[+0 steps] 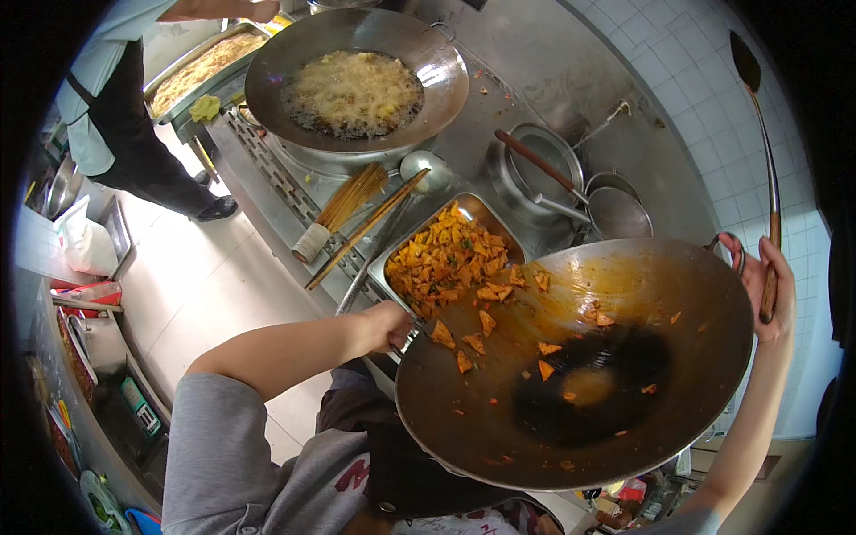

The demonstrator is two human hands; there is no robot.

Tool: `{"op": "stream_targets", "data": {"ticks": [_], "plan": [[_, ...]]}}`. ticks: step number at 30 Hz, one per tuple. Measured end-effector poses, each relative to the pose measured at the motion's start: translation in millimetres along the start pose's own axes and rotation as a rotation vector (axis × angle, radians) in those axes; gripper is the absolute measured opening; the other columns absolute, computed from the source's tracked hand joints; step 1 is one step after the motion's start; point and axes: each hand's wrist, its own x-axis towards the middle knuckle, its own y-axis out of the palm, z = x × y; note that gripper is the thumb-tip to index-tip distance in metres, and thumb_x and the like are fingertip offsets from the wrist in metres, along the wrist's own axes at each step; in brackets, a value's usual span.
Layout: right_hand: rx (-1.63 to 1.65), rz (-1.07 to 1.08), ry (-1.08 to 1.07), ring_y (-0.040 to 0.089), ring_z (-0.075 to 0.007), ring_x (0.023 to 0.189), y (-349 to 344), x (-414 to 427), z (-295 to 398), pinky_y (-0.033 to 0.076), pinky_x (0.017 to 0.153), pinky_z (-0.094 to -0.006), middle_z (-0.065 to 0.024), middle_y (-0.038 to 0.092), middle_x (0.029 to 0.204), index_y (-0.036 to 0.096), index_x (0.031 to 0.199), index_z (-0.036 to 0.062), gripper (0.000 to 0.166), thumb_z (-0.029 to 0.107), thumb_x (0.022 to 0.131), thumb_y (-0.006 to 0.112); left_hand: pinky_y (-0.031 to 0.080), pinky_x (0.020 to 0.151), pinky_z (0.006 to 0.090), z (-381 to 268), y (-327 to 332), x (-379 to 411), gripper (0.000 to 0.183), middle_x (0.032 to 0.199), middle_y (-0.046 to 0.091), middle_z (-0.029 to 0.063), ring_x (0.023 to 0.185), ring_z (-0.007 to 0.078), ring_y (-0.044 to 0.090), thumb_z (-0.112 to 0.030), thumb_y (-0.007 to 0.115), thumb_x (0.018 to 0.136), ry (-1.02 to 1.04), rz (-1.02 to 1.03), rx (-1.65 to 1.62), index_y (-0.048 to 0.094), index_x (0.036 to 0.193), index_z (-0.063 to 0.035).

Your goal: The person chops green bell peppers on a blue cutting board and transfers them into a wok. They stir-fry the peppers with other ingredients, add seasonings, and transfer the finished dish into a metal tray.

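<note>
My left hand (391, 326) grips the near-left ear handle of a large steel wok (642, 441). On the far right, my right hand (772, 287) holds the wok's other ring handle and, along with it, a wok spatula (772, 174) whose wooden grip crosses the palm and whose blade points up. The wok is tilted toward a rectangular steel tray (515, 234), its lip over the tray's near side. Orange-brown sauced triangular pieces (448, 254) fill the tray. A few such pieces and red-orange oil remain on the wok's wall.
A second wok (441, 87) of bubbling oil with food sits on the range behind. Between lie a bamboo wok brush (351, 204), long chopsticks (368, 227) and a ladle (424, 170). A steel pot (501, 167) and strainers (622, 210) stand right. Another person (147, 127) stands at upper left.
</note>
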Motion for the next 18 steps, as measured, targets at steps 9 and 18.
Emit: {"op": "stream_targets", "data": {"ticks": [9,18], "plan": [[0.19,-0.259,0.0,0.061,-0.0153,0.073,-241.0,-26.6,-144.7,0.051,0.066,-0.0294,-0.025,0.061,0.11,0.049,0.095,0.0071,0.013,0.011,0.087,0.059,0.022,0.042,0.0277,34.3,91.9,-57.3,0.025,0.06,0.034,-0.0024,0.048,0.0105,0.028,-0.02,0.037,0.099,0.418,-0.248,-0.047,0.038,0.075,-0.013],[0.192,-0.617,-0.126,0.035,-0.0087,0.04,-498.6,-43.7,-405.9,0.025,0.04,-0.0238,0.0049,0.045,0.054,0.064,0.087,0.0033,0.015,0.017,0.089,0.058,0.031,0.044,0.0291,173.3,285.4,-21.9,0.02,0.067,0.041,0.0022,0.05,0.0115,0.037,-0.027,0.042,0.1,0.808,-0.267,0.334,0.036,0.094,-0.009]]}}
